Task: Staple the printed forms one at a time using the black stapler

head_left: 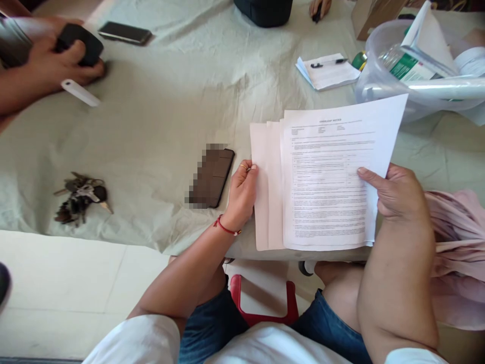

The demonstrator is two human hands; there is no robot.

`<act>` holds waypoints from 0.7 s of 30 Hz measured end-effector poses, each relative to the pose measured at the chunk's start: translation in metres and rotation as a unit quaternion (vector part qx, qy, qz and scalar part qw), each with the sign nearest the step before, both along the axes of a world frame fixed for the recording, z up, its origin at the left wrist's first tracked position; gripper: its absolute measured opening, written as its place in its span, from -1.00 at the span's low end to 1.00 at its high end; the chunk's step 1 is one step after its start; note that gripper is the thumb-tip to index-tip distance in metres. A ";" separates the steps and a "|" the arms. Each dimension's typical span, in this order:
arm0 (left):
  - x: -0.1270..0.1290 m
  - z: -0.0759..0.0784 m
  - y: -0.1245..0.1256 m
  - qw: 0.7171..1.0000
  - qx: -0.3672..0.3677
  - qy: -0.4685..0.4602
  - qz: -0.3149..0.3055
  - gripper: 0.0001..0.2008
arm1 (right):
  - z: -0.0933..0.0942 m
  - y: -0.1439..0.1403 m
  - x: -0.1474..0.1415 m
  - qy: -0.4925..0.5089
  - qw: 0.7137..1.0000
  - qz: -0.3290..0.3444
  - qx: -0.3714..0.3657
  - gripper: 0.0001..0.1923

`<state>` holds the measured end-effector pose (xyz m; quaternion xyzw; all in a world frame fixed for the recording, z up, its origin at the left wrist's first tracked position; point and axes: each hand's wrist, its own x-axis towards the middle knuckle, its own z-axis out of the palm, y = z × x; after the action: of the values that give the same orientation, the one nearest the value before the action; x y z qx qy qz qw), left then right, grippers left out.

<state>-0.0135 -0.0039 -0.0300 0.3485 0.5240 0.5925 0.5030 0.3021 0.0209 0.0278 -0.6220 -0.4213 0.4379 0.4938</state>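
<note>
Both hands grip a fanned stack of printed papers (pixel 326 187) above the table edge: the left hand (pixel 242 194) pinches its left border, the right hand (pixel 397 194) clasps the right side, thumb on top. A dark phone (pixel 212 177) lies just left; keys (pixel 80 197) farther left.

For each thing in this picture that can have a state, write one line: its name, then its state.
Left hand: gripping the sheets' left edge.
Right hand: gripping their right edge.
Printed sheets: fanned, held over the table edge.
Phone: flat, screen dark.
Keys: bunched, lying on the cloth.
Pen: lying on a notepad.
</note>
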 end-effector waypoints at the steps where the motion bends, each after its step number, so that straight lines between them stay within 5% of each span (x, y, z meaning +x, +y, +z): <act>1: 0.000 0.000 0.000 1.000 0.001 -0.002 0.001 -0.70 | 0.000 0.000 -0.002 0.001 1.000 0.003 -0.001 -0.49; 21: 0.004 0.004 -0.005 0.995 0.031 0.091 0.012 -0.53 | 0.002 -0.003 -0.016 0.019 0.999 0.045 -0.025 -0.50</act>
<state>-0.0093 -0.0089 -0.0257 0.4102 0.5528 0.5805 0.4348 0.2857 0.0176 0.0294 -0.6059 -0.4282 0.4817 0.4664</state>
